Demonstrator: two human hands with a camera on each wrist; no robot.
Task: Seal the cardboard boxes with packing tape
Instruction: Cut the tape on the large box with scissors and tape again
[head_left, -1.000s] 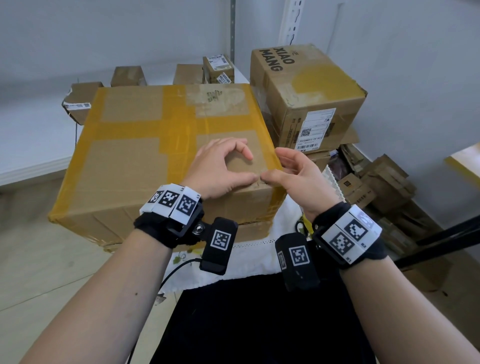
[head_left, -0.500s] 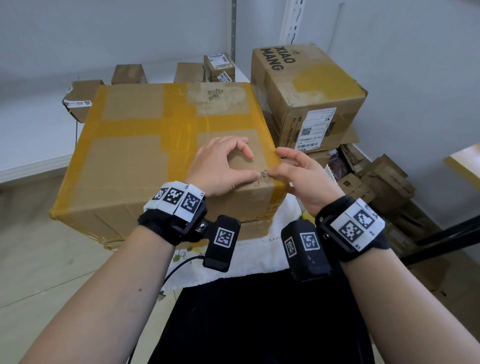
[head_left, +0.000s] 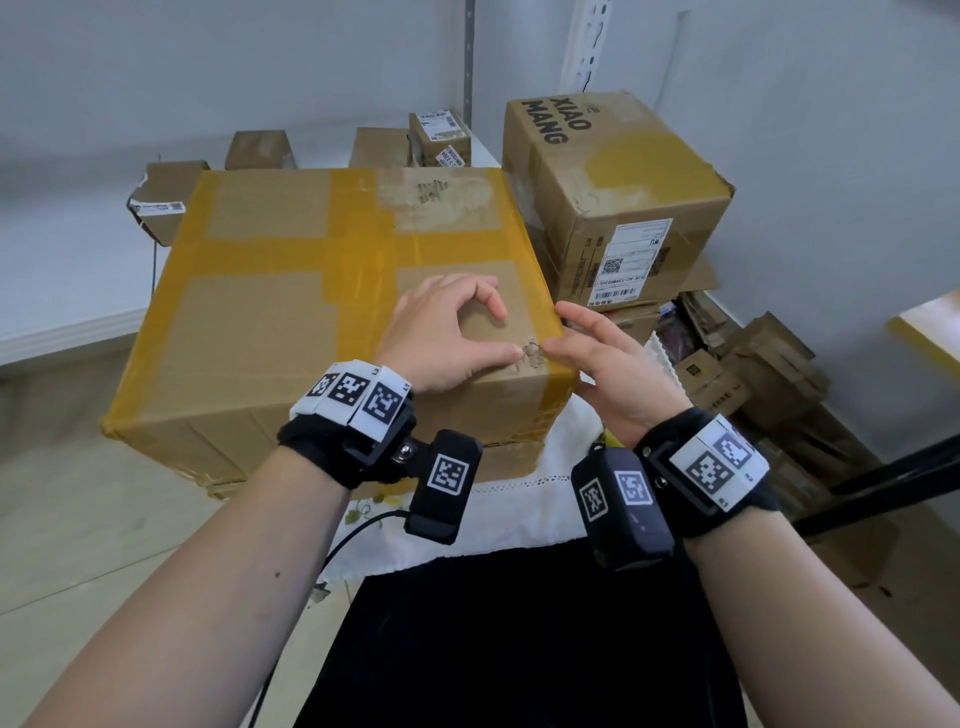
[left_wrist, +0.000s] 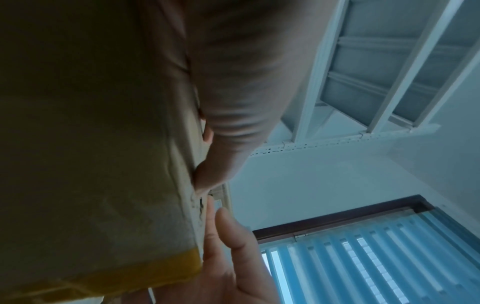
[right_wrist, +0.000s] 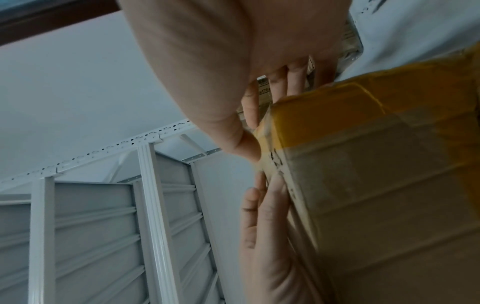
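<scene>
Cardboard fills the middle of the head view: a big box (head_left: 311, 312) crossed by wide yellow tape (head_left: 358, 260), resting on a cloth-covered surface (head_left: 519, 499) just above the frame's centre. Both hands meet at its near right corner, where the tape band wraps over the edge and the cardboard looks scuffed and torn (head_left: 530, 353).

The left hand (head_left: 441, 338) lies on the top face, fingers arched and thumb stretched toward the scuffed spot, clamped on nothing; I judge it is bracing the lid flat so the corner stays put. The right hand (head_left: 608, 364) comes in from the lower right with loosely straight fingers, its thumb tip at the same spot and its fingers along the taped edge, as the right wrist view also shows. That placement suggests pressing or smoothing the tape end down where it tends to lift. No tape roll is visible.

At the upper right sits 1 smaller box (head_left: 618, 197) with a shipping label, and several little ones line the shelf (head_left: 62, 291) behind.
</scene>
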